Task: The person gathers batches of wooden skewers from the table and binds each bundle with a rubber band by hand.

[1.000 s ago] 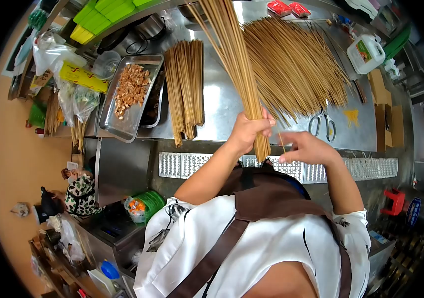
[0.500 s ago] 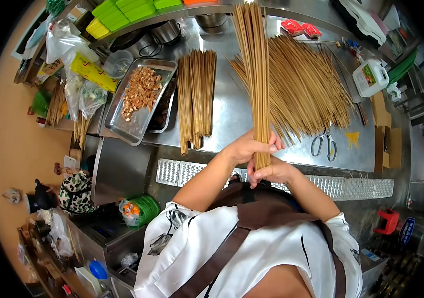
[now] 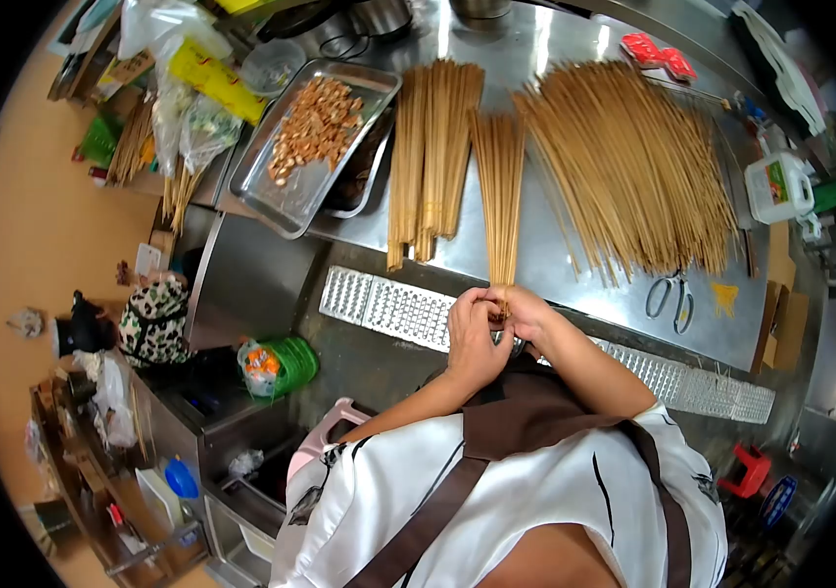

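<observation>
A narrow bundle of thin bamboo skewers (image 3: 499, 191) lies sloping from the metal table toward me, its near end between my hands. My right hand (image 3: 527, 316) is closed around that near end. Against the end's left side, my left hand (image 3: 477, 338) has its fingers curled in and pinching; the fingertips are partly hidden. Left of this bundle lie more bundled skewers (image 3: 432, 147), with yellow bands near their lower ends. A wide loose pile of skewers (image 3: 633, 167) spreads to the right.
A metal tray (image 3: 286, 208) of chopped brownish pieces overlaps another tray at left. Scissors (image 3: 682, 312) and yellow rubber bands (image 3: 724, 299) lie at the table's right front. A white jug (image 3: 778, 188) stands at far right. Perforated metal strips (image 3: 408, 312) run below the front edge.
The skewer bundle has come down from upright to lying on the table. Both hands have shifted to its near end, the left now below and beside it. The view has shifted too.
</observation>
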Action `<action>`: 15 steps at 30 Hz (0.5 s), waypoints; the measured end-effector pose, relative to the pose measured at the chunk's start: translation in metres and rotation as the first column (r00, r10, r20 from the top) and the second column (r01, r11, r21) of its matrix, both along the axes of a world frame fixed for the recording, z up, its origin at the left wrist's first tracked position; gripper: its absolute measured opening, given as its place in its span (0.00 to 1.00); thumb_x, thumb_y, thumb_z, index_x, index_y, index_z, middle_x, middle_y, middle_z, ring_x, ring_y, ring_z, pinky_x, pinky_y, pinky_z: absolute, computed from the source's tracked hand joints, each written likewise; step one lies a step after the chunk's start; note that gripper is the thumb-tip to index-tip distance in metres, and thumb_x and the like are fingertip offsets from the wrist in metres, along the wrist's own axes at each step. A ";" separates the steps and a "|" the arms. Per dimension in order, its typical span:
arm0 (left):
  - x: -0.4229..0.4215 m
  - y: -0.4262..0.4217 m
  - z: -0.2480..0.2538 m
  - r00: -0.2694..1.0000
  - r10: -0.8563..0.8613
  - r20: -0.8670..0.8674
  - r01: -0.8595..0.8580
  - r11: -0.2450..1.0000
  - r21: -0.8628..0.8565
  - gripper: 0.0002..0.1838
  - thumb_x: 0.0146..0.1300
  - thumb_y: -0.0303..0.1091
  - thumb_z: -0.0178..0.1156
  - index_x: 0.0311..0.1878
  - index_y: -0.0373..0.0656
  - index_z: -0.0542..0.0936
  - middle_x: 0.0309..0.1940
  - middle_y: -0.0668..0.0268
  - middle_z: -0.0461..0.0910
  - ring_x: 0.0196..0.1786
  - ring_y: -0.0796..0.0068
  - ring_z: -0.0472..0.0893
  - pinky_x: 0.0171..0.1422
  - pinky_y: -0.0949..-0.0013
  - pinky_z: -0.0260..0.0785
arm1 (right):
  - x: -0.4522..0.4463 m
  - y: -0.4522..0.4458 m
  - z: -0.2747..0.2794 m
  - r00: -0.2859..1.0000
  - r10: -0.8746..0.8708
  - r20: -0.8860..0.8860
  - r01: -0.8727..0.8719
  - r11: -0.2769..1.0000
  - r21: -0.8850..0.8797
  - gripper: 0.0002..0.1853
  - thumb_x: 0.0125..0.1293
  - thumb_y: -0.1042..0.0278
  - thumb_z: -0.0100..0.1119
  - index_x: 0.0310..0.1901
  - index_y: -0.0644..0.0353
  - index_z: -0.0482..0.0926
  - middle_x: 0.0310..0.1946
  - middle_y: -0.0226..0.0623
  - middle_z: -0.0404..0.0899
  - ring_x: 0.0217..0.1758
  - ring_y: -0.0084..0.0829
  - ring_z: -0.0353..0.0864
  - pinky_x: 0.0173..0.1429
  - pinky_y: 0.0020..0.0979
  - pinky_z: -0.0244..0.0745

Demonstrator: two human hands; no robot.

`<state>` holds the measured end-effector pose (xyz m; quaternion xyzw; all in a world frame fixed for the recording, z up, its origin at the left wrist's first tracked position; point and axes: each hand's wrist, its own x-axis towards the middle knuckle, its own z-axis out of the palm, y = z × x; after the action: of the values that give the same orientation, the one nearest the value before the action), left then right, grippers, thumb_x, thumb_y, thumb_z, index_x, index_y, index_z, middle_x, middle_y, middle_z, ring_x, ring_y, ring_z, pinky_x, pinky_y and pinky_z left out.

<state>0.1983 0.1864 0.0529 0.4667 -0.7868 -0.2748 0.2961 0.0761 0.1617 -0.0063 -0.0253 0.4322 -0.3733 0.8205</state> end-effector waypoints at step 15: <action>0.013 -0.014 -0.007 0.935 0.131 -0.330 -0.182 0.975 -0.128 0.08 0.44 0.20 0.62 0.30 0.37 0.77 0.41 0.58 0.73 0.49 0.58 0.69 0.53 0.61 0.61 | 0.022 -0.008 0.022 0.989 -0.121 0.090 0.121 0.993 0.004 0.09 0.63 0.67 0.44 0.37 0.62 0.72 0.34 0.39 0.74 0.35 0.31 0.74 0.40 0.32 0.74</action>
<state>0.2116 0.1724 0.0461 0.4524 -0.7077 -0.2597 0.4765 0.0980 0.1533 0.0158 0.0172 0.3954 -0.4233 0.8150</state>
